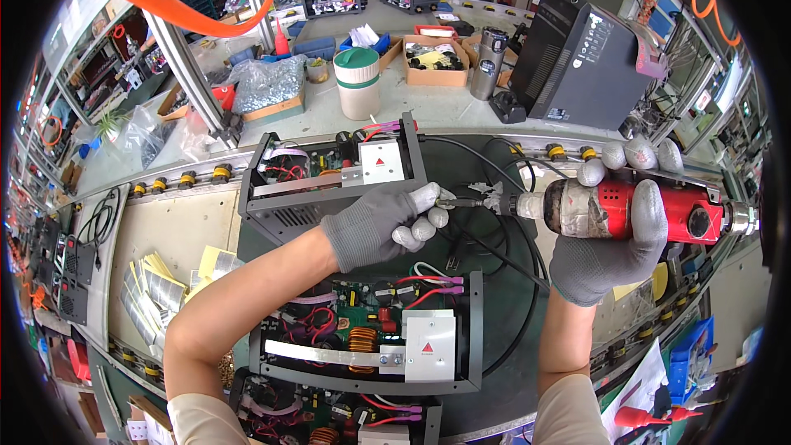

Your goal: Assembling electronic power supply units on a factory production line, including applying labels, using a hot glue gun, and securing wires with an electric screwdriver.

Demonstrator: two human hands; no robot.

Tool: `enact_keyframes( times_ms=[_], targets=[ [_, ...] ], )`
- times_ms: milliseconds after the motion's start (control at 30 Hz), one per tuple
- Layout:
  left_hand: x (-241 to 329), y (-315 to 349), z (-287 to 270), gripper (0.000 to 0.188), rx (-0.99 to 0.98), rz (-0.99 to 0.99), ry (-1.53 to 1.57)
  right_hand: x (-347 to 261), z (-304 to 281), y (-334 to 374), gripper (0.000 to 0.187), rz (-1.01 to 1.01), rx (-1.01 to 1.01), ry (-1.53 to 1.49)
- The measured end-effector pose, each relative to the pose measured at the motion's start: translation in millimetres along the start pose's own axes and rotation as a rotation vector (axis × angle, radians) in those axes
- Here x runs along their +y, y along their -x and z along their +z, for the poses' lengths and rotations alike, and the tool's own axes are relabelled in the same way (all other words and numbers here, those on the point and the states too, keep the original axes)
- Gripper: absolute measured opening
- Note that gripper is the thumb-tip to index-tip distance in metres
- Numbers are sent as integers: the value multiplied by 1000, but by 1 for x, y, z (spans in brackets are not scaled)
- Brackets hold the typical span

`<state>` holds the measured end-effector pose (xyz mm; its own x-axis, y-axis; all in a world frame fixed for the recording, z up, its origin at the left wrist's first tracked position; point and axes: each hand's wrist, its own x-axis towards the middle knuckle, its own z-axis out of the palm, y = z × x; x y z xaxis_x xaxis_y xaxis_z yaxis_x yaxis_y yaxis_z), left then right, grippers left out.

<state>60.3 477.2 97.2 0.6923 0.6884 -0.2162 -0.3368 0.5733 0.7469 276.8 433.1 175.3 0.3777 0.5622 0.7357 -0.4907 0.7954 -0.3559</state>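
In my gloved right hand (606,259) is a red power screwdriver (614,202), held level with its bit pointing left. White, worn tape wraps its front part. My gloved left hand (375,227) pinches the tip of the screwdriver bit (467,203); whether a screw sits there is hidden by the fingers. Just behind the left hand stands an open black chassis (288,214) with circuit parts and a white plate. A second open chassis (472,334) lies nearer, showing a copper coil, red wires and a metal strip. Part of a third unit (371,412) shows at the lower edge.
Black cables (515,280) run over the dark mat on the right. Yellow-backed sheets (156,288) lie at the left. On the far bench stand a green-lidded jar (357,95), a box of parts (432,74), a steel flask (488,66) and a black computer case (577,66). An orange strap hangs above.
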Motion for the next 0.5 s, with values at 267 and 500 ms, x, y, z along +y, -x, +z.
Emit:
enact_keyframes(
  times_ms=[267,500],
  targets=[
    [-1,0,2,34,72,22,-44,1,1,4,48,-12,-22,10],
    [0,0,0,32,54,43,-61,5,3,9,52,-19,-35,43]
  ],
)
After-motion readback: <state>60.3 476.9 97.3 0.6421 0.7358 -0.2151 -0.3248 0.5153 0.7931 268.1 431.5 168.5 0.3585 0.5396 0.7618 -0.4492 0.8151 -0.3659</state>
